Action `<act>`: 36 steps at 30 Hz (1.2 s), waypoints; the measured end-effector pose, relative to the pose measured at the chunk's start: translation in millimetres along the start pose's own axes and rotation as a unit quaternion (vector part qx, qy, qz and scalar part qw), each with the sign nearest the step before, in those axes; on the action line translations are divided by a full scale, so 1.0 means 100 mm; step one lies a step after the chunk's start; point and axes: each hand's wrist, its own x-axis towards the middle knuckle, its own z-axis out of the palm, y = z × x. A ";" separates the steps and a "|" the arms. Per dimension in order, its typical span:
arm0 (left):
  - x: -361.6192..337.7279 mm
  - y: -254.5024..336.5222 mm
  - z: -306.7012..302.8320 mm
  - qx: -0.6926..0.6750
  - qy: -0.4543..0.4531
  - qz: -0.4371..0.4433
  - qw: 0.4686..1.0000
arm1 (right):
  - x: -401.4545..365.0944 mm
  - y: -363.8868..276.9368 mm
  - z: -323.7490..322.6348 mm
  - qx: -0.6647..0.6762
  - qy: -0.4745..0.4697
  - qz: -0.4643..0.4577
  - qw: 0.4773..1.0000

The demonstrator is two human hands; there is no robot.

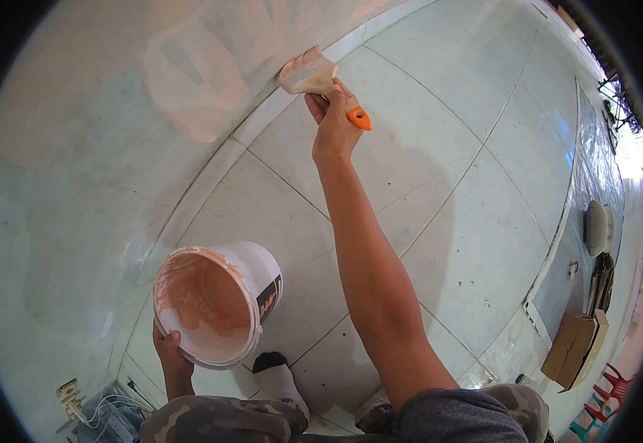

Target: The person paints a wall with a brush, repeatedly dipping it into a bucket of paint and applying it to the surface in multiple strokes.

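Observation:
My right hand (337,127) is stretched far forward, wrapped round the handle of a wide paintbrush (308,71) with an orange handle end. The bristles are coated in peach paint and touch or nearly touch the wall (78,184) just above the baseboard. Peach strokes cover part of that wall. With my left hand (171,353) I grip the rim of a white paint bucket (262,273), which is tilted so its mouth faces me. Peach paint coats its inside walls and bottom. Some of my left fingers are hidden behind the bucket.
White floor tiles (476,221) bear small paint spots. My socked foot (281,384) is close beside the bucket. A socket with cables (70,399) is at lower left. On the right are a cardboard box (576,351) and a plastic-covered surface (583,192).

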 end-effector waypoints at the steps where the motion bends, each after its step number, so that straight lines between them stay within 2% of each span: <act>1: 0.00 0.00 0.00 -0.003 -0.005 0.002 1.000 | -0.04 0.01 0.01 -0.005 0.001 0.006 1.000; 21: 0.03 -0.04 -0.03 -0.009 -0.015 0.011 1.000 | -0.80 0.18 0.05 -0.022 -0.023 0.073 0.997; 23: 0.03 -0.02 0.00 -0.052 -0.030 0.012 0.998 | -0.87 0.20 0.06 -0.026 -0.025 0.071 0.997; 29: 0.02 -0.06 -0.03 -0.039 -0.004 0.010 0.999 | -1.08 0.26 0.09 -0.023 -0.028 0.091 0.995; 36: 0.05 -0.07 -0.04 -0.048 -0.013 0.023 0.998 | -1.42 -0.01 0.06 -0.039 -0.057 0.126 0.990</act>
